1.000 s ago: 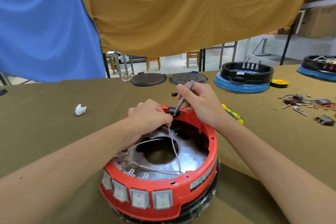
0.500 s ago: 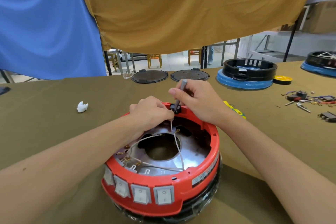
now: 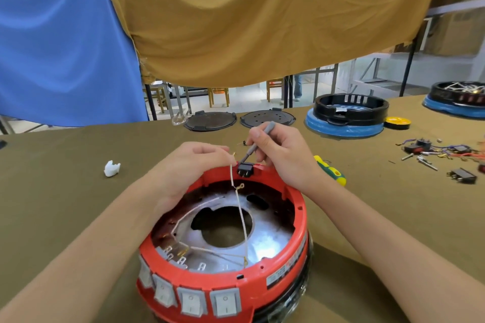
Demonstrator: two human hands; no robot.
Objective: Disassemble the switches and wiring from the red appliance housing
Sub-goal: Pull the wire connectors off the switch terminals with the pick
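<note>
Housing: the round red plastic appliance housing [image 3: 275,280] sits open side up on the olive cloth-covered table [image 3: 65,204], directly below and between your forearms.
Left hand: your left hand [image 3: 191,165] rests on the far rim, fingers pinching the upper end of a thin white wire [image 3: 240,214] that runs down across the housing's metal floor.
Right hand: your right hand [image 3: 282,155] grips a slim grey screwdriver [image 3: 258,143] like a pen, its tip down at a small black switch block [image 3: 246,168] seated in the far rim, just beside your left fingertips.
Switches: four grey rocker switches [image 3: 194,300] line the housing's near wall, closest to you.
Right of your right wrist: a yellow-and-green tool handle [image 3: 332,172], partly hidden; further right, loose switches and coloured wires [image 3: 435,152].
Beyond your hands: two dark round lids [image 3: 266,118] and a black ring on a blue base [image 3: 346,119].
Left of your left hand: a small white crumpled scrap [image 3: 111,168].
</note>
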